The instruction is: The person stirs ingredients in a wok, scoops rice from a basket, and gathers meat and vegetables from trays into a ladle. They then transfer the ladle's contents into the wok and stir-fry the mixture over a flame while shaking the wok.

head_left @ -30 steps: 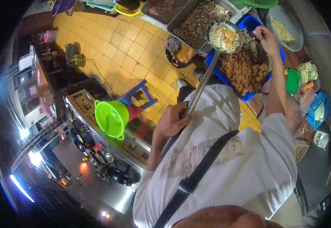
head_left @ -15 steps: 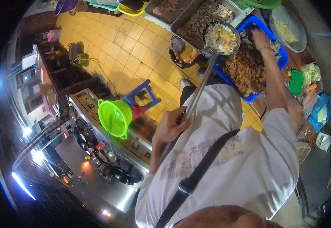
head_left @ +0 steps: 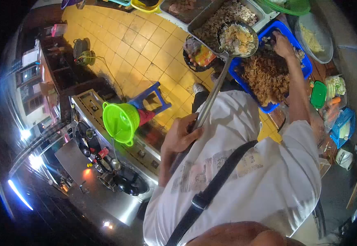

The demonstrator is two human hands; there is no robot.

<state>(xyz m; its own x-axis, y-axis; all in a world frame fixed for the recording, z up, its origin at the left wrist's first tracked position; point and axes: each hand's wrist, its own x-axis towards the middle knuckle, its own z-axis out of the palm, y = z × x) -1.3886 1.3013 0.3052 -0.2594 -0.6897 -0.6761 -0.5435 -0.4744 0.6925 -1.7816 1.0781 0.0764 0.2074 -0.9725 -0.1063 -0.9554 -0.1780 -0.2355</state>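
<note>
My left hand point(head_left: 182, 133) is closed round the handle of a long metal ladle point(head_left: 216, 92). The ladle's bowl holds a pale food mixture point(head_left: 239, 39) with an orange-yellow patch on top, and it hangs beside the blue basket's left edge. My right hand point(head_left: 284, 46) reaches into the upper part of the blue basket point(head_left: 307, 67), its fingers bent down at dark and pale food pieces. What the fingers hold, if anything, is too small to make out. Brown shredded food point(head_left: 266, 78) fills the lower part of that basket.
Metal trays of chopped food point(head_left: 227, 18) lie behind the ladle. A bowl of pale shreds point(head_left: 311, 39), a green lid point(head_left: 318, 94) and a small blue basket point(head_left: 342, 128) stand right. Left are a green colander point(head_left: 121, 121), a blue stool point(head_left: 156, 98) and a stove point(head_left: 92, 104).
My right hand has risen a little within the blue basket, its fingers now more visible. My left hand keeps its grip on the ladle. The whole view has shifted slightly.
</note>
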